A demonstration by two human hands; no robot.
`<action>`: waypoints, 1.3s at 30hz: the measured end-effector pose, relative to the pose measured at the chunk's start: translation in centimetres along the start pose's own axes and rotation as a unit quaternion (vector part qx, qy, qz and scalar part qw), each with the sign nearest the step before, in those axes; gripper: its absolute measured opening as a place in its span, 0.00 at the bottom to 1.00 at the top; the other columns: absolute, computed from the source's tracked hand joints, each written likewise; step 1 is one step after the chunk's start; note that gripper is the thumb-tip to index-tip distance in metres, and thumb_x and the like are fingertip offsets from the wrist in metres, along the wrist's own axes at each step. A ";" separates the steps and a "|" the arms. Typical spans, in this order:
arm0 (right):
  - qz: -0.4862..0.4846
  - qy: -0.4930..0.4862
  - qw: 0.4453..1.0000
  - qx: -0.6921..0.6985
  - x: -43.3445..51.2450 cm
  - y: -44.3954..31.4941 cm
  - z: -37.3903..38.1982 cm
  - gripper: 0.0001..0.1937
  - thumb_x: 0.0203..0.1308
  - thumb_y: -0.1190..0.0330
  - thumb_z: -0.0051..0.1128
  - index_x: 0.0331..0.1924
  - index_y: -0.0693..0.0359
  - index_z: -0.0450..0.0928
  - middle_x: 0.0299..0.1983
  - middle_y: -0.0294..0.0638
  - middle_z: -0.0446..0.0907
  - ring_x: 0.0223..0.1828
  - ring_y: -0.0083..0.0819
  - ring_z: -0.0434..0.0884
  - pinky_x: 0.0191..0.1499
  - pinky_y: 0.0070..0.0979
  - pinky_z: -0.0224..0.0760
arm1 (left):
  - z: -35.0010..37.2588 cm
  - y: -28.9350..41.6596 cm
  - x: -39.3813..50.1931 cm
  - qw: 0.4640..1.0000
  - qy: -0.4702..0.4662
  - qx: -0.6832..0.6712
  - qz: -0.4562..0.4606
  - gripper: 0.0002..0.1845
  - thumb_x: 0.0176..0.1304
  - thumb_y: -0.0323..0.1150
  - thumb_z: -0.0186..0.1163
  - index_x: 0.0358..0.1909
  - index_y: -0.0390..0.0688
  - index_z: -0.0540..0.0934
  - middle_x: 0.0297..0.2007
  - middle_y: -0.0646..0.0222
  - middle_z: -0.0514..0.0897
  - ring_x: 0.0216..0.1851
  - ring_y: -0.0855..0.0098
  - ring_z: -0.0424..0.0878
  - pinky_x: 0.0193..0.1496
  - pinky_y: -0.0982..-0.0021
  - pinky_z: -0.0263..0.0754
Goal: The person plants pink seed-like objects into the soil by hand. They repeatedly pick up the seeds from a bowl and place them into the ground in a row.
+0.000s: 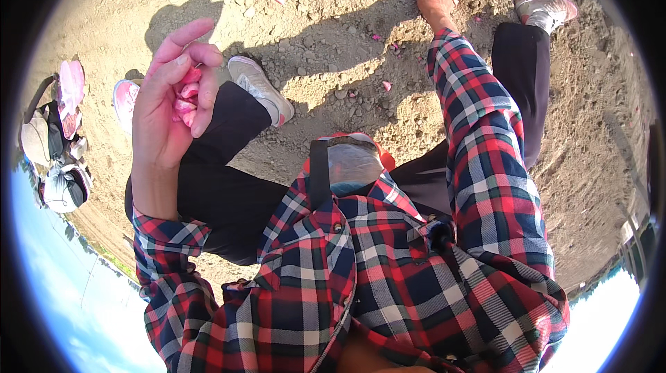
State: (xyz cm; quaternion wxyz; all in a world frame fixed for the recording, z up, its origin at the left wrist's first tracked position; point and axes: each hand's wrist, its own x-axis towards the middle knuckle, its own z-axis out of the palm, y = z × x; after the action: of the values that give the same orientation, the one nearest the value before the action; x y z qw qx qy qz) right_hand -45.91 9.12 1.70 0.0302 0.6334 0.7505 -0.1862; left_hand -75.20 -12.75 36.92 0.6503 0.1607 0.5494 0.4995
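My left hand [174, 81] is raised at the left, its fingers curled around several pink-coated cloves [188, 93] that look like garlic. On the right, my right hand [435, 1] reaches down to the loose soil. Its fingertips touch the ground beside a clod, with a small dark purplish bit at them; whether they grip it is hidden. More pink pieces lie scattered on the soil, among them one clove [386, 85] between my feet and another [280, 0] farther out.
My shoes [258, 87] [546, 13] stand on the cloddy soil [312, 55]. A red-edged item [354, 165] with a dark strap sits at my chest. Behind my left hand shows a pink, round-edged thing [125, 105]. Farther left is a cluster of pink, beige and white items [62, 185], unclear.
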 end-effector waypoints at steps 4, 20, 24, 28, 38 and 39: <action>-0.046 0.047 0.996 0.066 -5.4 0.5 -2.5 0.13 0.56 0.56 0.51 0.41 0.52 0.77 0.39 0.48 0.80 0.42 0.47 0.79 0.41 0.39 0.71 | 0.3 0.2 -0.5 0.999 -0.031 0.000 0.023 0.22 0.67 0.33 0.45 0.59 0.32 0.67 0.39 0.62 0.79 0.18 0.81 0.67 0.12 0.85 0.61; -0.169 -0.222 0.957 -0.080 -20.6 -0.9 1.2 0.14 0.59 0.56 0.50 0.35 0.58 0.76 0.33 0.48 0.81 0.37 0.48 0.81 0.39 0.42 0.73 | 0.2 1.3 -2.8 0.999 -0.023 -0.045 0.014 0.11 0.63 0.33 0.50 0.38 0.36 0.77 0.16 0.60 0.75 0.07 0.75 0.65 0.08 0.79 0.60; -0.194 -0.227 0.951 0.080 -22.5 -3.9 2.5 0.15 0.57 0.55 0.51 0.32 0.59 0.72 0.25 0.48 0.77 0.29 0.47 0.77 0.32 0.40 0.69 | 0.2 1.4 -2.9 0.998 -0.043 -0.042 0.032 0.11 0.63 0.31 0.49 0.39 0.35 0.77 0.16 0.60 0.76 0.07 0.74 0.66 0.08 0.80 0.59; -0.225 -0.166 0.951 0.133 -25.2 -8.8 6.5 0.12 0.61 0.57 0.49 0.35 0.57 0.72 0.25 0.45 0.78 0.30 0.44 0.79 0.31 0.39 0.70 | 0.4 1.1 -2.6 0.996 -0.039 -0.043 0.066 0.14 0.63 0.29 0.48 0.45 0.32 0.76 0.20 0.60 0.78 0.08 0.73 0.67 0.08 0.79 0.60; -0.243 -0.120 0.963 0.004 -25.0 -11.7 10.2 0.10 0.60 0.59 0.49 0.35 0.56 0.74 0.28 0.45 0.82 0.27 0.42 0.82 0.30 0.39 0.73 | 0.2 0.8 -1.9 0.990 -0.092 -0.106 0.026 0.17 0.64 0.30 0.45 0.52 0.33 0.72 0.30 0.61 0.81 0.12 0.74 0.69 0.11 0.81 0.60; -0.235 -0.140 0.962 0.011 -25.0 -12.0 9.8 0.10 0.59 0.59 0.50 0.34 0.56 0.74 0.27 0.46 0.82 0.28 0.42 0.82 0.31 0.39 0.73 | 0.4 0.6 -2.2 0.992 -0.063 -0.102 0.032 0.17 0.64 0.30 0.46 0.52 0.34 0.73 0.31 0.61 0.81 0.12 0.75 0.69 0.10 0.81 0.58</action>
State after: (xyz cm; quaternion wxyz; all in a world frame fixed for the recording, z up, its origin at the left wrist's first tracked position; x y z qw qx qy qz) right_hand -54.42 -18.97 2.52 0.0829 0.4070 0.8645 -0.2830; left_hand -74.92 -14.18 38.68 0.6800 0.1421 0.4484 0.5625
